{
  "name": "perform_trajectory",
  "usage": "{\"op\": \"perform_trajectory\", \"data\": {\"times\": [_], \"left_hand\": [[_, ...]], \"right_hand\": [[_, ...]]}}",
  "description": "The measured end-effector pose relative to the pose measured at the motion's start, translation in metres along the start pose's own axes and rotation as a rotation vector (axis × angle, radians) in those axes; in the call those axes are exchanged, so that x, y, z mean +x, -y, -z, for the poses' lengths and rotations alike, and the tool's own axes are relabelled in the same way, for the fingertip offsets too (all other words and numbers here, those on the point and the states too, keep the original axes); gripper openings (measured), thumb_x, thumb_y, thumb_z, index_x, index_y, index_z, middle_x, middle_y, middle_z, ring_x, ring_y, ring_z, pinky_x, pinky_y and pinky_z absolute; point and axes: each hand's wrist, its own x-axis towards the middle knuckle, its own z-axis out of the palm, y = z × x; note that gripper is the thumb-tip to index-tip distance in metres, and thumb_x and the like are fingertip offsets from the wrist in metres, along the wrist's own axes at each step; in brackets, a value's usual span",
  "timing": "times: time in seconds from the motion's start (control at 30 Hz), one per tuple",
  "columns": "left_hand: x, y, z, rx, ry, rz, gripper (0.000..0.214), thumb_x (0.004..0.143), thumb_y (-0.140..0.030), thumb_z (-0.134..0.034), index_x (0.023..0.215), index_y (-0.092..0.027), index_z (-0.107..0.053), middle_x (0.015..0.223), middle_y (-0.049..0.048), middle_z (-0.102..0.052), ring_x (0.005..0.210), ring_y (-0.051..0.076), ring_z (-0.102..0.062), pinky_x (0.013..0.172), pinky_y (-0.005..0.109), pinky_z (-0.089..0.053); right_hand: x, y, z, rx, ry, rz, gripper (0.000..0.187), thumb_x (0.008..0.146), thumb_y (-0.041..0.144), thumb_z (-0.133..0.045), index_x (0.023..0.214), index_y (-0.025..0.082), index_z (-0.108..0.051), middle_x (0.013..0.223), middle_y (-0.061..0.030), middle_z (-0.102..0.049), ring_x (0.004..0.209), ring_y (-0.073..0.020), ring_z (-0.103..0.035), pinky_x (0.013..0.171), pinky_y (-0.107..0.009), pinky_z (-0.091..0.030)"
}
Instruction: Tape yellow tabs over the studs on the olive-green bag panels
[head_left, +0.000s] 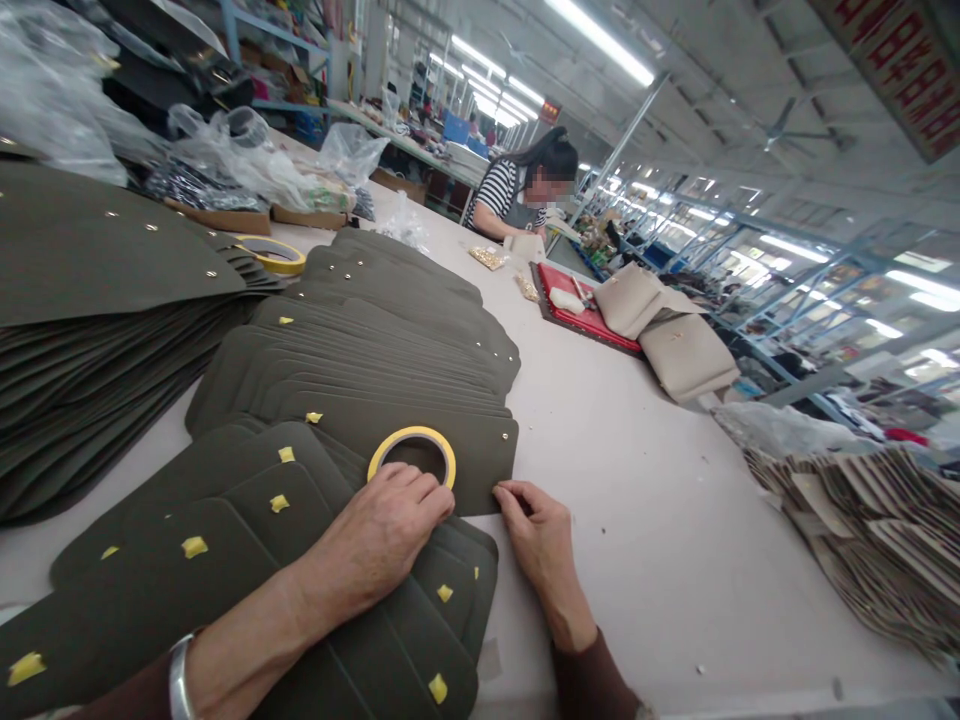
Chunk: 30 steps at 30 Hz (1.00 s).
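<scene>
My left hand (379,535) rests on dark olive leather pieces (360,400), its curled fingers touching the rim of a yellow tape roll (412,452). My right hand (536,530) pinches the near corner of the top olive piece, fingertips pressed on its edge. Overlapping olive pieces with small yellow tape squares (195,546) lie fanned under my left forearm. A silver bracelet (180,675) is on my left wrist.
A tall stack of olive pieces (90,330) sits at left with a second tape roll (274,255). A person in a striped top (510,195) works at the far end by a red mat (592,315) and beige pieces (675,340). Striped material (870,530) piles at right.
</scene>
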Motion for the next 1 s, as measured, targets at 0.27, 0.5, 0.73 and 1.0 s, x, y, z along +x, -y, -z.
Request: {"op": "perform_trajectory", "data": {"times": [0.27,0.5,0.73,1.0], "left_hand": [[0.0,0.0,0.009,-0.108,-0.154,-0.107,0.025,0.101,-0.015,-0.034,0.091,-0.019,-0.057,0.08,0.0017,-0.061,0.074,0.016,-0.055,0.069,0.028,-0.047],[-0.009,0.005,0.002,-0.152,-0.197,-0.197,0.039,0.1,-0.014,-0.039,0.139,-0.019,-0.042,0.105,0.0063,-0.071,0.091,0.014,-0.069,0.082,0.023,-0.056],[-0.011,0.003,-0.003,-0.106,-0.216,-0.119,0.037,0.101,-0.02,-0.04,0.138,-0.016,-0.037,0.102,0.007,-0.074,0.085,0.016,-0.072,0.076,0.024,-0.059],[-0.007,0.001,0.004,-0.127,-0.183,-0.137,0.023,0.102,-0.017,-0.034,0.094,-0.02,-0.055,0.077,0.0001,-0.063,0.068,0.014,-0.064,0.062,0.022,-0.051]], "right_hand": [[-0.003,0.009,0.018,-0.172,0.331,0.081,0.02,0.086,0.022,-0.061,0.07,0.021,-0.073,0.07,-0.0005,-0.07,0.065,-0.0161,-0.062,0.061,-0.026,-0.043],[-0.015,0.037,0.015,0.065,0.075,0.279,0.017,0.09,0.02,-0.059,0.101,0.02,-0.071,0.085,-0.0048,-0.071,0.074,-0.0177,-0.065,0.069,-0.029,-0.052],[-0.02,0.052,-0.006,-0.024,0.061,0.652,0.024,0.089,0.006,-0.052,0.101,0.021,-0.067,0.091,-0.0079,-0.072,0.081,-0.0187,-0.064,0.073,-0.031,-0.055],[-0.028,0.044,-0.018,-0.133,-0.092,0.672,0.017,0.084,0.006,-0.054,0.085,0.02,-0.065,0.071,-0.0047,-0.069,0.064,-0.0174,-0.063,0.061,-0.028,-0.051]]}}
